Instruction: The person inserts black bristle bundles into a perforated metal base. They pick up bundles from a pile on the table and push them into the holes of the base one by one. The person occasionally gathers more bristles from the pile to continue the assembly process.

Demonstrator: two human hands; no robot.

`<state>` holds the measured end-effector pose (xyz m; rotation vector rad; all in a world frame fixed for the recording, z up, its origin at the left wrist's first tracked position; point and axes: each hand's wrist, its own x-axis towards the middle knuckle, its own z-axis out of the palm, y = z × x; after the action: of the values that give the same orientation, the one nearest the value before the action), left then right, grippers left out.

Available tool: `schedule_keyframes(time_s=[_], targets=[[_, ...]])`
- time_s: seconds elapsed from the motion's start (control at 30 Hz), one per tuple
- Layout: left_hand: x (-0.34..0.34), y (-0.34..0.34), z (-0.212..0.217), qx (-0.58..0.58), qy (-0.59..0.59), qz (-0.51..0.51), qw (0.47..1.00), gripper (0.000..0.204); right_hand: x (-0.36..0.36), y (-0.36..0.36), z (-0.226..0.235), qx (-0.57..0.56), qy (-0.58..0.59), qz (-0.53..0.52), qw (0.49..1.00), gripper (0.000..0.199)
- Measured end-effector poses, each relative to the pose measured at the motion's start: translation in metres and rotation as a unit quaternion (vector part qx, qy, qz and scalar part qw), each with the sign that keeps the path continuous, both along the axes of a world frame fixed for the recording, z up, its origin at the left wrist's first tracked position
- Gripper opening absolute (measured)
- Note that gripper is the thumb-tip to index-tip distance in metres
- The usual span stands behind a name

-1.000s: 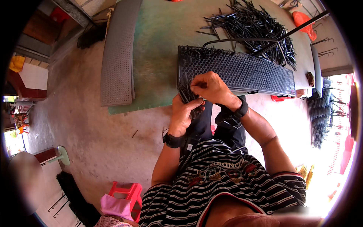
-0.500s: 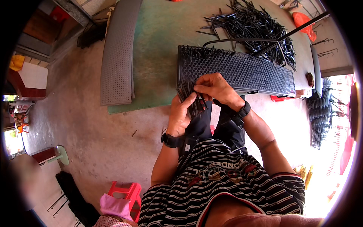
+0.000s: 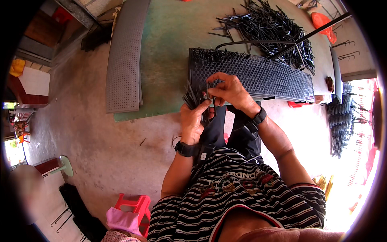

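Observation:
My left hand (image 3: 194,119) grips a fanned bunch of thin black sticks (image 3: 192,96) at the near left corner of a long black perforated panel (image 3: 266,76). My right hand (image 3: 230,90) rests on that corner of the panel, with its fingertips pinched on one stick from the bunch. The panel lies across a green table top (image 3: 169,48). A big loose heap of the same black sticks (image 3: 268,28) lies behind the panel.
A stack of grey perforated panels (image 3: 125,56) lies on the table's left side. A black rod (image 3: 310,34) crosses the heap. An orange object (image 3: 322,20) sits far right. Red stool (image 3: 135,203) on the concrete floor near left; more black sticks (image 3: 340,125) piled at right.
Both hands have shifted slightly along the panel's near left corner; the right hand's fingers have come down to the bunch held in the left hand.

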<state>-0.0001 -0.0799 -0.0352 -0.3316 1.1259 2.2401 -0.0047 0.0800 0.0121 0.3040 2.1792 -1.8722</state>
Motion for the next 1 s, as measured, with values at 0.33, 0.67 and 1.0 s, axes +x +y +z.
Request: schedule_keyframes(time_s=[0.33, 0.67, 1.0], targets=[[-0.004, -0.004, 0.008, 0.007, -0.053, -0.021, 0.998, 0.022, -0.029, 0.011, 0.01, 0.153, 0.31, -0.207, 0.915, 0.014], [-0.005, -0.007, 0.004, -0.017, -0.054, 0.001, 0.998, 0.021, -0.049, 0.005, -0.009, 0.258, 0.363, -0.158, 0.881, 0.016], [-0.005, -0.009, 0.005, 0.006, -0.048, 0.009, 0.999, 0.025, -0.048, 0.008, 0.001, 0.424, 0.354, -0.078, 0.83, 0.01]])
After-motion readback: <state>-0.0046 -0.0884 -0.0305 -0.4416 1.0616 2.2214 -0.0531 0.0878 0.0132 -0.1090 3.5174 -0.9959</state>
